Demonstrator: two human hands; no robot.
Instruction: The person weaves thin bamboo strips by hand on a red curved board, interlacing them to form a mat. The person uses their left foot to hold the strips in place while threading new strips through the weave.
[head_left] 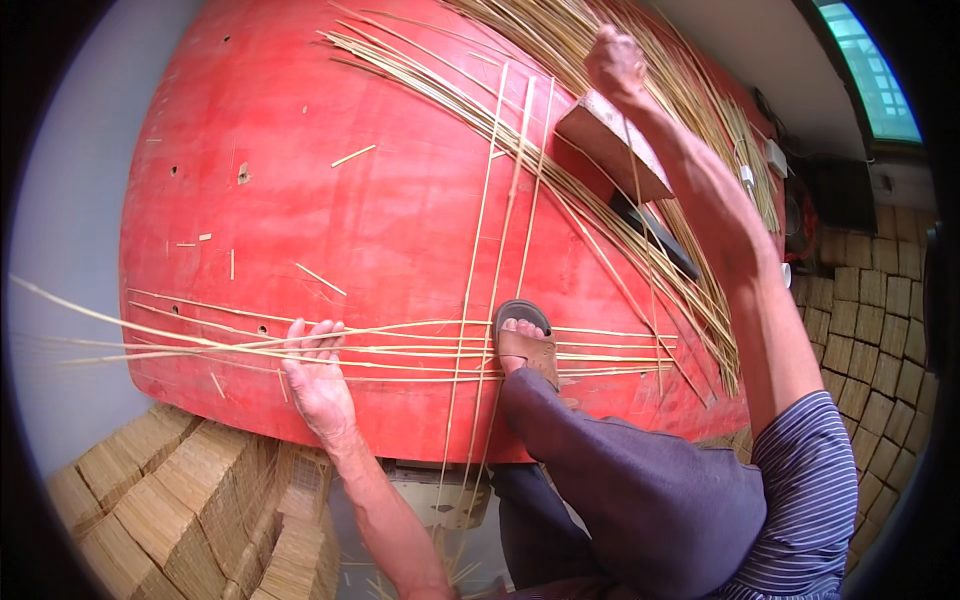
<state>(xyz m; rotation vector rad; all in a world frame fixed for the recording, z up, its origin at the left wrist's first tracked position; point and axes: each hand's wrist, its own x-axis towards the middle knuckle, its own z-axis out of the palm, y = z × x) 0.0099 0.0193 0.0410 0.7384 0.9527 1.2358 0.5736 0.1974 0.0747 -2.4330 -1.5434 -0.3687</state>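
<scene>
Across the red board's near side, a sandalled foot pressed on crossing pale strips, likely anchoring them; the left hand lay open, strips crossing its straightened fingers, while the right hand, far right, was fisted, apparently around one strand.

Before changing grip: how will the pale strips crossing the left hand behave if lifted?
The strips are likely springy, not floppy: overhanging left ends bow only gently. They look thin, so probably light. The sandaled foot on them may restrain sliding.
</scene>
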